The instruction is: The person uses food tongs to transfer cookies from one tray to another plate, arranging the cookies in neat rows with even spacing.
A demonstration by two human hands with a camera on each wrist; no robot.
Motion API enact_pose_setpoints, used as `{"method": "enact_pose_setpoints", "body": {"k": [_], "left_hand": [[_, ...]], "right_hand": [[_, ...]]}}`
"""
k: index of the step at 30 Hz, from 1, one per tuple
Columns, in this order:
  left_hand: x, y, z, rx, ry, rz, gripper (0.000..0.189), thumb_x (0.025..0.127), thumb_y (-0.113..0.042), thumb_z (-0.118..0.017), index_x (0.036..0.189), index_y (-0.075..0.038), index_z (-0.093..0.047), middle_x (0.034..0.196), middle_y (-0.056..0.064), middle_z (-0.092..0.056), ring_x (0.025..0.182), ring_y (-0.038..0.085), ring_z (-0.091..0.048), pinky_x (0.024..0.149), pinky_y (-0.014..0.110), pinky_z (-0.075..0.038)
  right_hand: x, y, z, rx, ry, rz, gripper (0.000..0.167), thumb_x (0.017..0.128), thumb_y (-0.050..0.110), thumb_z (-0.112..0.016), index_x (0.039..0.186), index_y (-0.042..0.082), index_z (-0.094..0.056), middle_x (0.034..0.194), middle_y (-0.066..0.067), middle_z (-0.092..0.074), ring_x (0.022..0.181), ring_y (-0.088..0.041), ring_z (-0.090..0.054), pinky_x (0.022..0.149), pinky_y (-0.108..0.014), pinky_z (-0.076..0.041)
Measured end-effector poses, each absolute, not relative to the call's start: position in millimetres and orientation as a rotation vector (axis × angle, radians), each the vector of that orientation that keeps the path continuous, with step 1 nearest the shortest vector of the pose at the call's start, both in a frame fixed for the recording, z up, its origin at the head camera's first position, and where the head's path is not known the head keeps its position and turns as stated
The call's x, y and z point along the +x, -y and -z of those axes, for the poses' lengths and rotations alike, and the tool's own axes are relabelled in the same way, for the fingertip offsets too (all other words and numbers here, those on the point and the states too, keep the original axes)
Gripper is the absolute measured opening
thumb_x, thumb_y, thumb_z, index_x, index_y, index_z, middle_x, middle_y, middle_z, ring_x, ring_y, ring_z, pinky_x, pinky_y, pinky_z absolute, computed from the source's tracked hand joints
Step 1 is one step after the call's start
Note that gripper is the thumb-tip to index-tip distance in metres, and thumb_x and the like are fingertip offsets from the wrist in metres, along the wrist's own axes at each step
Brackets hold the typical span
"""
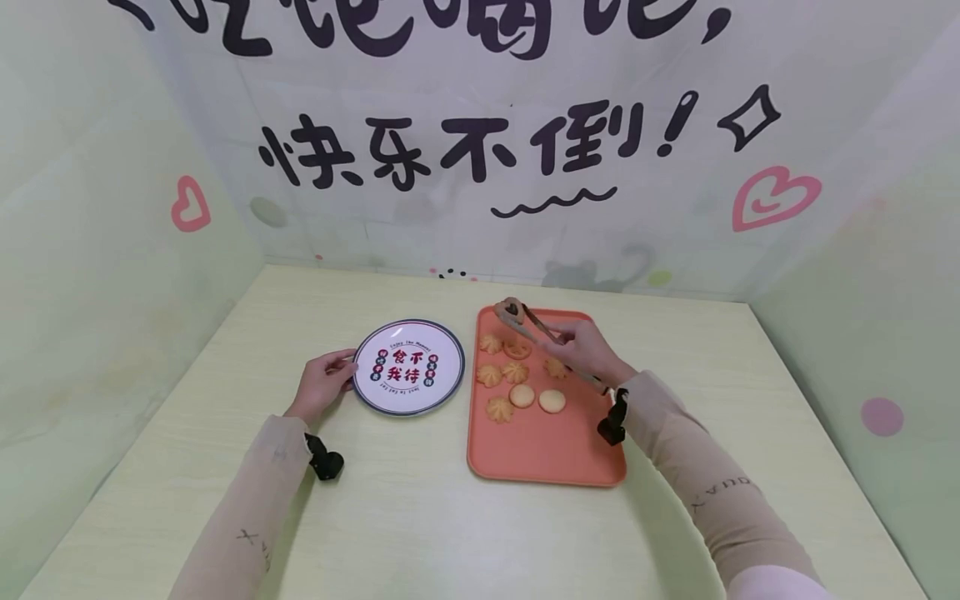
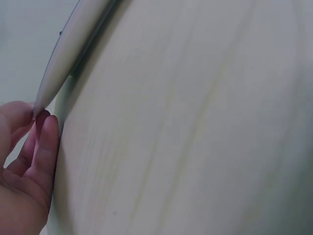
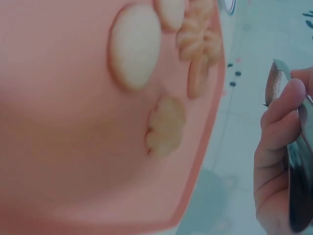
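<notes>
At the left, my left hand (image 1: 324,385) pinches the near-left rim of a round white plate (image 1: 408,402) with a dark blue edge and red and blue print; thumb and fingertips meet on that rim in the left wrist view. My right hand (image 1: 588,348) grips metal tongs (image 1: 542,327) over the far part of an orange tray (image 1: 547,454). Between the tong tips is a brown cookie (image 1: 510,310) with a dark heart-shaped centre, raised above the tray; its edge shows by the toothed tip in the right wrist view.
On the tray lie several ridged flower-shaped cookies (image 1: 500,408), two smooth round cookies (image 1: 552,402) and an openwork round cookie (image 1: 517,348). The pale wooden table (image 1: 420,500) is enclosed by printed walls (image 1: 450,233) at the back and sides.
</notes>
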State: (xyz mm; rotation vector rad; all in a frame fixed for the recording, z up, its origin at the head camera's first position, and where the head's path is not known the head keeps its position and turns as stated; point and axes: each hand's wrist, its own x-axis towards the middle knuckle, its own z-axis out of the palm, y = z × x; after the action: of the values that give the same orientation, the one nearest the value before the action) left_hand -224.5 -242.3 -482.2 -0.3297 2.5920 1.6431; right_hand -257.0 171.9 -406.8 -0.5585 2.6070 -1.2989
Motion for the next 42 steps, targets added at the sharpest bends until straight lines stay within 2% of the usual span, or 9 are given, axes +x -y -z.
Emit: {"method": "enact_pose_setpoints", "body": {"k": [4, 7, 10, 14, 19, 22, 28, 34, 42], "left_hand": [[-224.1, 241.5, 480.4, -0.344, -2.583, -1.641, 0.037, 0.090, -0.013, -0.052, 0.126, -0.006, -0.049, 0.105, 0.015, -0.051, 0.084, 0.019, -0.055, 0.067, 0.020, -0.051], [-224.0, 241.7, 479.8, -0.360, -2.577, -1.640, 0.037, 0.089, -0.013, -0.052, 0.125, -0.006, -0.049, 0.104, 0.015, -0.051, 0.084, 0.019, -0.055, 0.066, 0.020, -0.051], [-224.4, 242.4, 480.4, -0.364, -2.571, -1.639, 0.038, 0.089, -0.014, -0.052, 0.126, -0.006, -0.048, 0.104, 0.015, -0.050, 0.084, 0.019, -0.054, 0.065, 0.019, -0.051], [-224.4, 242.9, 480.7, -0.371, -2.566, -1.637, 0.039, 0.090, -0.015, -0.052, 0.127, -0.008, -0.047, 0.105, 0.015, -0.050, 0.084, 0.020, -0.054, 0.065, 0.019, -0.051], [-224.0, 243.1, 481.4, -0.362, -2.558, -1.650, 0.039, 0.090, -0.017, -0.052, 0.128, -0.009, -0.047, 0.105, 0.014, -0.051, 0.084, 0.020, -0.054, 0.066, 0.019, -0.051], [-225.1, 243.8, 483.6, -0.352, -2.548, -1.660, 0.040, 0.090, -0.018, -0.052, 0.128, -0.008, -0.046, 0.106, 0.014, -0.051, 0.084, 0.019, -0.054, 0.067, 0.019, -0.051], [-227.2, 244.5, 486.0, -0.361, -2.538, -1.671, 0.040, 0.090, -0.017, -0.052, 0.128, -0.009, -0.046, 0.105, 0.014, -0.051, 0.084, 0.019, -0.054, 0.067, 0.019, -0.051], [-226.9, 244.4, 485.0, -0.364, -2.528, -1.688, 0.040, 0.089, -0.017, -0.053, 0.128, -0.009, -0.046, 0.105, 0.014, -0.051, 0.082, 0.018, -0.054, 0.067, 0.020, -0.051], [-225.9, 244.3, 486.6, -0.357, -2.512, -1.714, 0.040, 0.089, -0.015, -0.053, 0.128, -0.008, -0.047, 0.104, 0.014, -0.051, 0.079, 0.015, -0.054, 0.067, 0.020, -0.051]], "right_hand": [[-254.3, -153.3, 404.0, -0.573, -2.651, 1.252, 0.042, 0.085, 0.032, -0.058, 0.121, 0.010, -0.055, 0.058, -0.020, -0.056, 0.038, -0.026, -0.039, 0.036, -0.028, -0.032], [-252.1, -139.4, 402.8, -0.569, -2.686, 1.184, 0.036, 0.083, 0.037, -0.060, 0.110, 0.015, -0.063, 0.051, -0.011, -0.051, 0.038, -0.015, -0.033, 0.036, -0.025, -0.028], [-251.2, -126.4, 401.9, -0.553, -2.621, 1.188, 0.032, 0.080, 0.041, -0.061, 0.100, 0.017, -0.066, 0.050, -0.005, -0.046, 0.040, -0.016, -0.035, 0.035, -0.025, -0.027], [-252.1, -106.2, 400.4, -0.523, -2.540, 1.207, 0.040, 0.078, 0.045, -0.062, 0.113, 0.026, -0.061, 0.054, -0.006, -0.047, 0.037, -0.017, -0.036, 0.031, -0.028, -0.029], [-255.8, -78.0, 402.4, -0.580, -2.535, 1.159, 0.045, 0.080, 0.040, -0.062, 0.123, 0.031, -0.051, 0.065, -0.004, -0.049, 0.037, -0.016, -0.037, 0.030, -0.029, -0.031], [-257.1, -62.7, 404.9, -0.572, -2.524, 1.124, 0.046, 0.081, 0.036, -0.062, 0.125, 0.029, -0.050, 0.069, -0.006, -0.052, 0.037, -0.015, -0.038, 0.030, -0.028, -0.031], [-259.0, -38.5, 412.0, -0.578, -2.532, 1.067, 0.048, 0.081, 0.029, -0.063, 0.126, 0.018, -0.051, 0.060, -0.004, -0.047, 0.036, -0.013, -0.033, 0.032, -0.023, -0.030], [-260.9, -19.8, 419.4, -0.590, -2.532, 1.005, 0.048, 0.082, 0.029, -0.062, 0.126, 0.014, -0.050, 0.056, -0.002, -0.046, 0.038, -0.010, -0.042, 0.035, -0.020, -0.034], [-258.1, 3.5, 424.1, -0.563, -2.559, 0.968, 0.050, 0.082, 0.027, -0.063, 0.127, 0.012, -0.049, 0.071, -0.007, -0.059, 0.039, -0.013, -0.049, 0.035, -0.019, -0.037]]}}
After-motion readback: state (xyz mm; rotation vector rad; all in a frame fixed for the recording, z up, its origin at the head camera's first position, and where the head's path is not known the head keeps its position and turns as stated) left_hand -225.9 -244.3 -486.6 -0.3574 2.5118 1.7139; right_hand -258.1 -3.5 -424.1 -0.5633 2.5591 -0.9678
